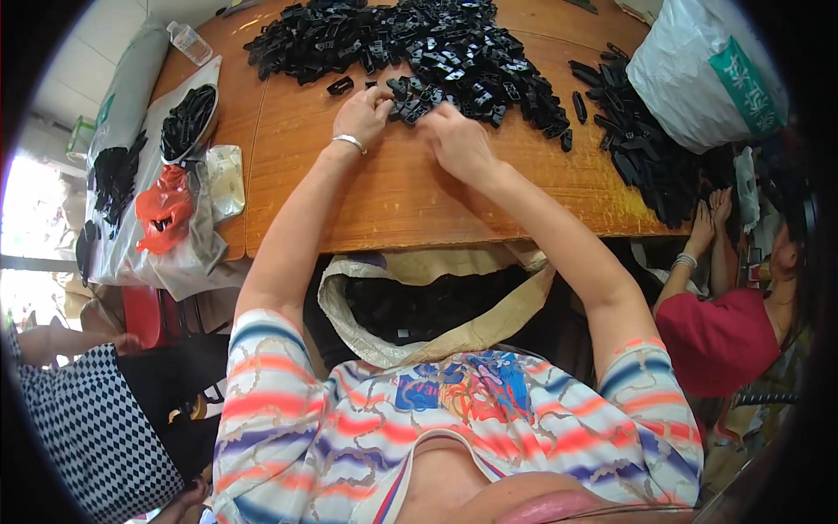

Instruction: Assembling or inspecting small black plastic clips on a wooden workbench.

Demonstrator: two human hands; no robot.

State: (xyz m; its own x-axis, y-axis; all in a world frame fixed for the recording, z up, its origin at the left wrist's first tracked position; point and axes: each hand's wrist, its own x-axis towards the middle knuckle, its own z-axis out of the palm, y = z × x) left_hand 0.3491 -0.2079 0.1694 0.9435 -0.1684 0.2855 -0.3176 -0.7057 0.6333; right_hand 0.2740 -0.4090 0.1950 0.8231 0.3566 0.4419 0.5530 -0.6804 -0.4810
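Black plastic clips (410,109) sit bunched at the near edge of a big heap, and both hands meet right on them. The left hand (365,113) has its fingers curled down onto the small cluster from the left, pinching at a piece; the right hand (458,140) comes in from the near right, fingers bent around what looks like another clip, though its fingertips are hidden under the knuckles, so I cannot tell exactly what it grips. The cluster lies just beyond both hands, towards the far side, with the left hand a touch nearer to it. Each clip is a short bar; within the cluster they point every which way, so no single long axis shows.

Behind them the heap of clips (454,52) spreads across the far middle of the wooden bench (393,201). A single loose clip (340,85) lies left of the hands. To the right, longer black strips (642,144) fan out beside a white sack (698,74). On the left sit a bowl of black parts (188,122), an orange plastic bag (163,210) and a water bottle (189,42). Below the near edge hangs an open cloth bag (436,306). Another person's hands (709,214) rest at the right edge
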